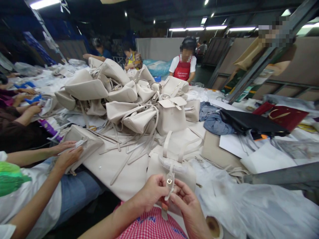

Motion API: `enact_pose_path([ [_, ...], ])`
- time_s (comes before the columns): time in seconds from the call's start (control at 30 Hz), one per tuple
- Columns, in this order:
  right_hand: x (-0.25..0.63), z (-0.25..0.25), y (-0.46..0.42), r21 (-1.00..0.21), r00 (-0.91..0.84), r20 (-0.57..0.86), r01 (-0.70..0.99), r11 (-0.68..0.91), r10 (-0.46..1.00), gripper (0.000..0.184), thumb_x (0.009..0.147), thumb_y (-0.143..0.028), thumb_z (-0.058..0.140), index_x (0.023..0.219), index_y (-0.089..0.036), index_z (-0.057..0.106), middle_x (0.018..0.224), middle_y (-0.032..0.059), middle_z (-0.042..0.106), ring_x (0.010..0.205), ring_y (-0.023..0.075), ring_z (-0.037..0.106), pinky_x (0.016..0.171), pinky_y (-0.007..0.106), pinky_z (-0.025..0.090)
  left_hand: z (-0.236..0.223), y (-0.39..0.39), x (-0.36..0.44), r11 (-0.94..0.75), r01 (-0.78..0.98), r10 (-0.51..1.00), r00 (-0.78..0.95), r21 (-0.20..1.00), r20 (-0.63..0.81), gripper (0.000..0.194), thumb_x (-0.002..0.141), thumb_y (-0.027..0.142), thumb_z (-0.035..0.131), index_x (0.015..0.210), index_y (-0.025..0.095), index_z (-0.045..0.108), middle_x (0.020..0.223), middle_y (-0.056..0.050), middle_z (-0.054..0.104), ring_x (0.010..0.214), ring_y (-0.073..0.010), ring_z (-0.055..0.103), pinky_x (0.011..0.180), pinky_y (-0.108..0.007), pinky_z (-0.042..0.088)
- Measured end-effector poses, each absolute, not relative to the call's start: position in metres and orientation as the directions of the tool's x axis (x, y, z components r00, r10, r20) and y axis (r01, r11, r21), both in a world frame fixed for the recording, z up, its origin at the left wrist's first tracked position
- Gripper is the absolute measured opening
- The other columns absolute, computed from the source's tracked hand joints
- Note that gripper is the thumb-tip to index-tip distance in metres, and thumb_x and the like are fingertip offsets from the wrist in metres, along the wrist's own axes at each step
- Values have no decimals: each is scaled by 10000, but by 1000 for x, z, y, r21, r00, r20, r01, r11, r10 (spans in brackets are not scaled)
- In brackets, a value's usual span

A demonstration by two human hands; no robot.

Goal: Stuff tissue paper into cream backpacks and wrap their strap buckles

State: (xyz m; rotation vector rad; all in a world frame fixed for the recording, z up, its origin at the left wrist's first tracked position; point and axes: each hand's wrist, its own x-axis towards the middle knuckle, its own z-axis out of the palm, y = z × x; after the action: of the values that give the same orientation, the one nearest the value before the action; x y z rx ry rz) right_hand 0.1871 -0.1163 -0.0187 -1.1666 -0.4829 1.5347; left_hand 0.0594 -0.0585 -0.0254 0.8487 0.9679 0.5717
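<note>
A cream handbag (152,166) lies at the table's near edge in front of me, with its handle standing up. From its flap a buckled strap (169,181) with a small gold buckle hangs towards me. My left hand (156,188) pinches this strap from the left side. On the other side my right hand (185,199) closes its thumb and fingers on the strap's lower end. Just below the hands hangs a small orange and grey piece (164,210), partly hidden; I cannot tell what it is.
Cream handbags (134,116) are heaped mid-table, loose straps in front. At left, a co-worker's hands (71,152) work on another bag. Plastic sheeting (236,202), a grey metal bar (281,176), a black bag (251,122) and blue-grey cloth (214,121) lie right. A roll (216,229) sits by my right wrist.
</note>
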Motion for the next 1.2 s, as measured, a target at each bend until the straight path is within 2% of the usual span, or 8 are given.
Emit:
enact_pose_path([
  [0.13, 187, -24, -118, -818, 89, -401, -483, -313, 912, 499, 595, -322, 832, 1057, -220, 675, 989, 76, 732, 886, 245, 672, 796, 378, 539, -24, -60, 59, 662, -109, 687, 485, 742, -541, 292, 548, 193, 686, 675, 176, 425, 561, 49, 550, 431, -83, 515, 458, -212, 430],
  [0.27, 189, -27, -115, -831, 167, -397, -484, -276, 902, 508, 588, -324, 830, 1052, -211, 656, 1004, 77, 730, 927, 247, 663, 814, 369, 530, -15, -66, 54, 632, -119, 712, 481, 766, -512, 296, 644, 259, 686, 801, 176, 449, 679, 23, 578, 517, -97, 557, 525, -236, 459],
  [0.33, 191, -27, -113, -838, 193, -400, -473, -272, 896, 512, 620, -308, 810, 1084, -203, 622, 920, 57, 731, 853, 226, 670, 750, 336, 533, -10, -69, 50, 462, -60, 802, 454, 885, -388, 298, 695, 222, 655, 905, 188, 446, 724, 21, 578, 603, -118, 583, 599, -259, 478],
  [0.43, 191, -27, -111, -831, 185, -411, -479, -283, 893, 543, 646, -286, 789, 1131, -187, 567, 785, 14, 698, 739, 200, 662, 683, 308, 522, -4, -71, 45, -15, 162, 873, 483, 987, -66, 337, 668, 90, 639, 950, 198, 490, 859, -9, 556, 784, -148, 573, 724, -278, 476],
  [0.53, 189, -27, -110, -828, 182, -398, -493, -267, 899, 545, 630, -270, 795, 1114, -183, 560, 737, -8, 666, 708, 181, 648, 680, 300, 523, -4, -68, 44, -400, 308, 813, 555, 863, 179, 134, 751, 60, 537, 818, 176, 547, 910, -46, 517, 833, -152, 530, 733, -257, 453],
  [0.73, 184, -35, -110, -911, 312, -303, -371, -178, 901, 579, 635, -286, 775, 1168, -193, 568, 699, -24, 613, 653, 159, 606, 628, 281, 518, -6, -65, 50, -695, 423, 687, 629, 581, 365, 188, 813, 92, 428, 680, 170, 534, 747, -56, 523, 692, -155, 489, 608, -255, 404],
  [1.0, 190, -46, -116, -966, 345, -90, 197, -166, 934, 527, 695, -254, 668, 1217, -200, 611, 744, 17, 672, 593, 168, 566, 582, 288, 471, -15, -57, 63, -845, 363, 529, 672, 392, 519, 198, 771, 43, 396, 714, 178, 530, 779, -85, 573, 757, -195, 501, 725, -314, 440],
  [1.2, 188, -41, -120, -968, 365, -118, 166, -189, 923, 496, 751, -292, 628, 1235, -194, 577, 782, 22, 678, 644, 176, 596, 620, 289, 480, -10, -53, 67, -484, 509, 840, 497, 712, 217, 177, 670, 27, 446, 706, 183, 522, 688, -26, 564, 673, -163, 509, 630, -265, 384],
])
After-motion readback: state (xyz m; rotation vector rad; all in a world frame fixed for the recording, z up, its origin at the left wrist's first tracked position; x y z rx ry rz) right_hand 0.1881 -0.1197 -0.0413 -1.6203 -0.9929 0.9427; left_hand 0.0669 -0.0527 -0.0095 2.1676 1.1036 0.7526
